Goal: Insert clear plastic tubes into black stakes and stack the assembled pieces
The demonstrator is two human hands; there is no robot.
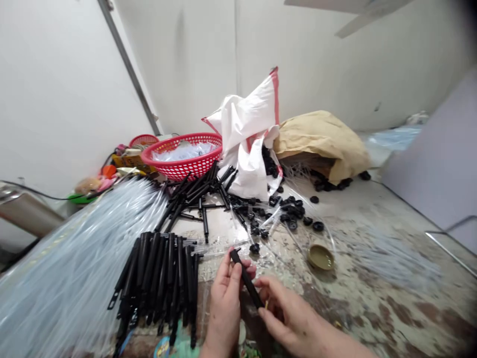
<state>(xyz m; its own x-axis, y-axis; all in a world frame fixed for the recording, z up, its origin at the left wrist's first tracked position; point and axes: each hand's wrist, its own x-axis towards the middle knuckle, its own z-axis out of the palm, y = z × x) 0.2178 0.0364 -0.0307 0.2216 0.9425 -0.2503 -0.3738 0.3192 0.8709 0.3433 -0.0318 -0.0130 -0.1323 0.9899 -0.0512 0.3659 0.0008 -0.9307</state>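
Observation:
My left hand (228, 293) is closed around the upper part of a slim black plastic tube (246, 279), which slants down to the right and has a small side spout at its top. At the tube's lower end, the fingers of my right hand (285, 306) are pinched together. A tiny yellowish bit shows by the right fingertips, too small to name. Left of my hands lies a thick pile of similar black tubes (160, 278). Small black caps (292, 211) are scattered beyond my hands, and a shallow bowl of liquid (321, 257) stands to the right.
Long clear plastic tubing (85, 263) covers the left side. Behind are a red basket (186, 166) holding clear bags, a white sack (248, 119) and a tan sack (320, 139). More loose black tubes (204, 219) lie in the middle; thin clear strips (395, 258) lie at right.

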